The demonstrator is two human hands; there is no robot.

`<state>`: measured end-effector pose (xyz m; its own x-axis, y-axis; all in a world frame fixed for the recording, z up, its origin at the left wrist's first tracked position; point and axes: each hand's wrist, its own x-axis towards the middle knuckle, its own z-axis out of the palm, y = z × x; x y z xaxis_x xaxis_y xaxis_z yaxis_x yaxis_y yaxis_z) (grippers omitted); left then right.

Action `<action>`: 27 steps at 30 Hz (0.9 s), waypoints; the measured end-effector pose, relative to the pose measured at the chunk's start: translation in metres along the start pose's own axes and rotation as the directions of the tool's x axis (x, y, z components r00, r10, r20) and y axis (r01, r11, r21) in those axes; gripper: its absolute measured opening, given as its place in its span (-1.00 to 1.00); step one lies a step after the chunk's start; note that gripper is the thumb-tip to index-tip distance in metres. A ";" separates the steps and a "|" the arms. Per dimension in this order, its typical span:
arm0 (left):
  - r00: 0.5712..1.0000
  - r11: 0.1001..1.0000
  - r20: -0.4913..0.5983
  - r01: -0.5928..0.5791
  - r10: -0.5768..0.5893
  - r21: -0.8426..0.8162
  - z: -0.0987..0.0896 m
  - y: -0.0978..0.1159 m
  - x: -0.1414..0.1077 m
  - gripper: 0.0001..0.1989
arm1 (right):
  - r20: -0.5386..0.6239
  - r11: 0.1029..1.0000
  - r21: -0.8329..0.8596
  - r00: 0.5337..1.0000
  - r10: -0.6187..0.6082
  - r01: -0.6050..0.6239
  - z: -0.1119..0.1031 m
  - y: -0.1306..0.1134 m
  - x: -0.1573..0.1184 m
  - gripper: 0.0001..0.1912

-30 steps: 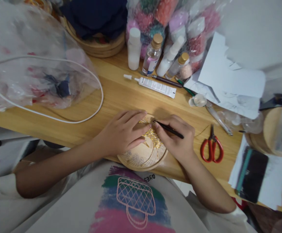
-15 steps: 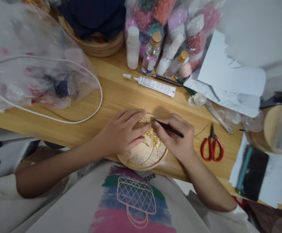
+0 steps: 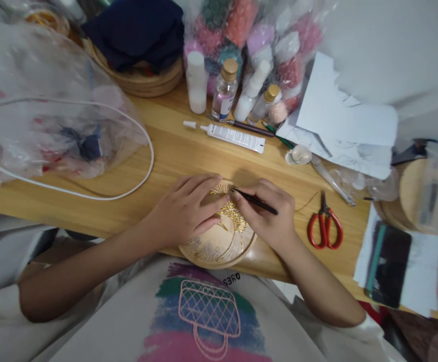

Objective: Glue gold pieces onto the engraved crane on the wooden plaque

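A round wooden disc (image 3: 219, 244) lies at the table's front edge, with gold wire work (image 3: 235, 213) and drawn wave-like lines on its face. My left hand (image 3: 183, 208) rests over the disc's left side, its fingers stretched out across the surface. In my right hand (image 3: 273, 206) are slim black tweezers (image 3: 258, 202), pinched between thumb and fingers. Their tip reaches the upper part of the gold pattern, close to my left fingertips. What lies right at the tip is too small to make out.
Red-handled pliers (image 3: 324, 226) lie right of my right hand, a thin wire (image 3: 308, 201) beside them. Beyond the disc are a white glue tube (image 3: 236, 138) and several bottles (image 3: 224, 93). A white cable (image 3: 151, 151) loops by a plastic bag (image 3: 101, 110) at left; a phone (image 3: 389, 266) lies right.
The camera view has shifted slightly, so the tabletop things appear a little farther left and mostly lower. Both hands keep nearly the same pose on the disc.
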<state>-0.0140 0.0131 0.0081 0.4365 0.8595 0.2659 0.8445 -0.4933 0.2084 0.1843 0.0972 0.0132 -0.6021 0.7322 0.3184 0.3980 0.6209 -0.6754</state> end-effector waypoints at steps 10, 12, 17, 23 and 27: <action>1.000 1.000 0.011 0.019 -0.019 0.009 -0.002 -0.001 0.000 -0.66 | -0.063 0.969 0.194 0.983 0.170 -0.156 -0.003 -0.002 0.006 -0.91; 1.000 1.000 0.000 0.015 -0.015 0.010 -0.002 -0.001 0.000 -0.67 | -0.074 0.933 0.284 0.965 0.250 -0.220 -0.002 0.000 0.008 -0.92; 1.000 1.000 0.004 0.005 -0.005 -0.012 -0.002 -0.002 -0.001 -0.65 | -0.068 0.829 0.437 0.906 0.418 -0.349 0.000 0.006 0.013 -0.93; 1.000 1.000 0.014 0.008 -0.008 -0.006 0.000 -0.003 -0.002 -0.58 | -0.061 0.806 0.449 0.887 0.457 -0.385 0.000 0.011 0.015 -0.94; 1.000 1.000 0.012 -0.004 0.004 0.006 0.002 -0.003 -0.002 -0.56 | -0.051 0.813 0.436 0.892 0.450 -0.385 0.000 0.012 0.015 -0.93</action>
<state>-0.0171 0.0133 0.0051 0.4435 0.8592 0.2551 0.8447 -0.4958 0.2017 0.1797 0.1161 0.0093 -0.3223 0.9465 0.0140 0.2541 0.1008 -0.9619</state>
